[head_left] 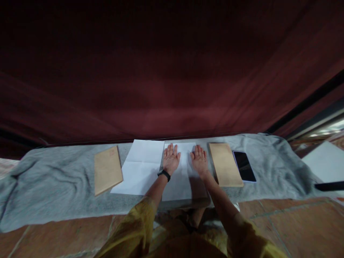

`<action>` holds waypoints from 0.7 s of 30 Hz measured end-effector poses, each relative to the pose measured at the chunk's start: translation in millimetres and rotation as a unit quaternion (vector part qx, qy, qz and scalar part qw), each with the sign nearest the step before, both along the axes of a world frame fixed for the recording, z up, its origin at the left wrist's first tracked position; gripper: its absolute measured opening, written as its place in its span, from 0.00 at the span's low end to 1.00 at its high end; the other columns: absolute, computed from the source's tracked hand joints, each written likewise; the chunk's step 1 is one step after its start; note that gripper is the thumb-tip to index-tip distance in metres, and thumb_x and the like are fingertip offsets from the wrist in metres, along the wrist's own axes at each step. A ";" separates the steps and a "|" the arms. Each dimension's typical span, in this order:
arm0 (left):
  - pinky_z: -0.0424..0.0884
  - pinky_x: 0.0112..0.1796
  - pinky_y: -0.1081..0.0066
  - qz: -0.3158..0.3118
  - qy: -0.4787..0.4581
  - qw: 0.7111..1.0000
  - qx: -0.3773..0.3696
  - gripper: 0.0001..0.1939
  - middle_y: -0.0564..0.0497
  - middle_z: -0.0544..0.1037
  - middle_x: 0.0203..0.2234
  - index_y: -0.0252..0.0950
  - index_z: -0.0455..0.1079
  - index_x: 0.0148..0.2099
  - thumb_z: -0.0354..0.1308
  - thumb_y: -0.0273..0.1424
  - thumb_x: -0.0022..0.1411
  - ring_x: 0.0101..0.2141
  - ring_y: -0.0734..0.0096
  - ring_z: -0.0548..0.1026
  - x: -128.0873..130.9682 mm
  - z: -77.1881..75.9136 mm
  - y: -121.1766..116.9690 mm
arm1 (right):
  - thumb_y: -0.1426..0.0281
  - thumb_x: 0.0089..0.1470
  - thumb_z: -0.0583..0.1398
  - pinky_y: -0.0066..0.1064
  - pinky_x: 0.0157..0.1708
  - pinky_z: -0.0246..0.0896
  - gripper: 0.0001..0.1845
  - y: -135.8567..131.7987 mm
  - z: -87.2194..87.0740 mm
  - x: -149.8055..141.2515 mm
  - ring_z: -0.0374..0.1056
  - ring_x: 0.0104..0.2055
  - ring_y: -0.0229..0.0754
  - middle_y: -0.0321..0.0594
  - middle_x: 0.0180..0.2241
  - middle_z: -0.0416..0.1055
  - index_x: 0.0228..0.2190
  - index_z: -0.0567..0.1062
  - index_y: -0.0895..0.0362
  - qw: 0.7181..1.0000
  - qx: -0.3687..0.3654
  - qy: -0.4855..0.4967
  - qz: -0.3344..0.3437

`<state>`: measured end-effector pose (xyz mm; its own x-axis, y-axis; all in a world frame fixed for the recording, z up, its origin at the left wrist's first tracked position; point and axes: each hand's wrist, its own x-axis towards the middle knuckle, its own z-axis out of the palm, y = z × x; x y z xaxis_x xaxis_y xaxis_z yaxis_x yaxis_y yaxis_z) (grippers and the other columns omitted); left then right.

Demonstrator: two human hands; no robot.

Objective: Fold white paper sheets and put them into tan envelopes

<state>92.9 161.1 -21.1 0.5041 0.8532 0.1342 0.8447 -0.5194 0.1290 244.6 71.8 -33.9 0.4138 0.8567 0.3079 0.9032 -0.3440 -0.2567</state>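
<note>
A white sheet of paper lies on the grey cloth in front of me. My left hand rests flat near its left edge, fingers stretched out, with a black band on the wrist. Flat on the right side of the same sheet is my right hand, fingers straight and holding nothing. Left of my left hand lies another white sheet with a crease across it. A stack of brown envelopes sits just right of my right hand.
The grey cloth covers a long, narrow surface against a dark red wall. A brown envelope lies at the left, touching the creased sheet. A phone lies beside the envelope stack. Tiled floor shows below.
</note>
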 end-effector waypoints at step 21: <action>0.50 0.67 0.56 -0.021 -0.033 0.999 -0.009 0.30 0.38 0.58 0.69 0.27 0.52 0.71 0.35 0.37 0.75 0.69 0.59 0.53 -7.8 11.0 -14.3 | 0.62 0.69 0.48 0.51 0.66 0.44 0.30 -85.1 3.2 -49.7 0.53 0.69 0.55 0.54 0.67 0.57 0.67 0.59 0.63 0.999 -0.014 -0.014 0.033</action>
<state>85.1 146.8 -10.1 0.5309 0.8336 0.1526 0.8112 -0.5519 0.1933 195.0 -13.3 -30.6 0.3467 0.8907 0.2941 0.9313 -0.2896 -0.2211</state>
